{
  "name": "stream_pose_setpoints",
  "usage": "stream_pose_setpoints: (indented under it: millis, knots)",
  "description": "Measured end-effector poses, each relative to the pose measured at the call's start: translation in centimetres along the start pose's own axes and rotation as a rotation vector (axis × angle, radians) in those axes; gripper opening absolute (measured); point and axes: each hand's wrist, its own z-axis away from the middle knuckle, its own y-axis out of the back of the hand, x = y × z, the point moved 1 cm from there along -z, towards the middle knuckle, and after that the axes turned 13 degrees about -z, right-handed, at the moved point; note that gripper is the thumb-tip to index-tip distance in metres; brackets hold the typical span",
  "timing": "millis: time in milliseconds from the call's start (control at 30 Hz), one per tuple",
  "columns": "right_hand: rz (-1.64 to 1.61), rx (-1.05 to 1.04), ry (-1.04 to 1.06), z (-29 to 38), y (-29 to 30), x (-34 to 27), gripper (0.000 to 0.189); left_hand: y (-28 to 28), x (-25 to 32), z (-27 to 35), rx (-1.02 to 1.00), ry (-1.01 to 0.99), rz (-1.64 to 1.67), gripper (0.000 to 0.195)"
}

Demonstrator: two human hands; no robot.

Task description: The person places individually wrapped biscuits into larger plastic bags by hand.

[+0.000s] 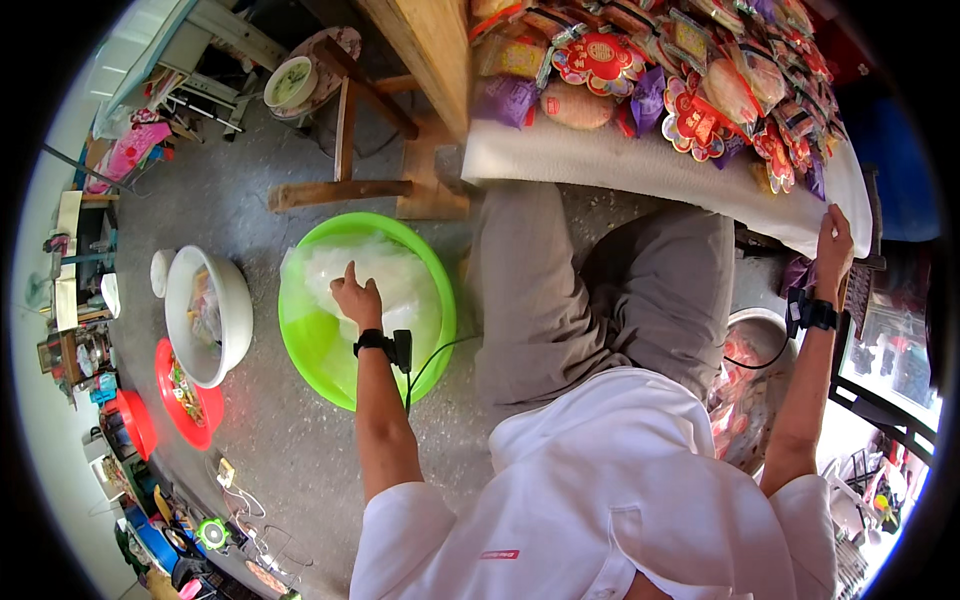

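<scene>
My left hand point(358, 298) is above a lime-green plastic basin point(304, 360) on the floor, its thumb and index finger spread apart. Beneath it lies a heap of clear, whitish plastic bags point(405, 274); whether the fingertips touch them is unclear. At the right corner of the table, my right hand point(834, 244) is by the edge of a white cloth point(540, 154). Its fingers are partly curled, and their grip cannot be made out. Wrapped snacks point(576, 103), purple packets point(649, 97) and red flower-shaped cards point(697, 124) are piled on the cloth.
Left of the green basin stand a white tub point(238, 330) with packets inside and a red basin point(214, 420). A wooden bench point(345, 193) is ahead, near a bowl on a stool point(291, 81). By my right leg sits a metal basin point(776, 341) holding red-and-white packets. Wrist cables hang near both arms.
</scene>
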Motion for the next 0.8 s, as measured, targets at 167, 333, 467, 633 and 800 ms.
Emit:
stream_pose_setpoints:
  millis: [167, 333, 467, 633, 800]
  knots:
    - [0.066, 0.004, 0.014, 0.2, -0.1, -0.8, 0.035, 0.1, 0.1, -1.9, -0.031, -0.160, -0.078, 0.025]
    - [0.057, -0.018, 0.007, 0.4, -0.2, -1.3, 0.035, 1.2, -1.1, -2.1, -0.007, -0.277, -0.111, 0.009]
    - [0.012, 0.002, 0.035, 0.7, -0.2, -1.1, 0.034, 4.6, -2.1, -2.2, 0.076, -0.324, -0.105, 0.012]
    - [-0.057, 0.013, 0.048, 1.2, -0.4, -1.0, 0.034, 12.9, -0.6, -2.7, 0.135, -0.418, 0.061, 0.007]
    - [-0.126, -0.025, 0.029, 1.8, 0.3, -1.4, 0.037, 24.1, 9.4, -1.1, -0.400, -0.275, 0.922, 0.014]
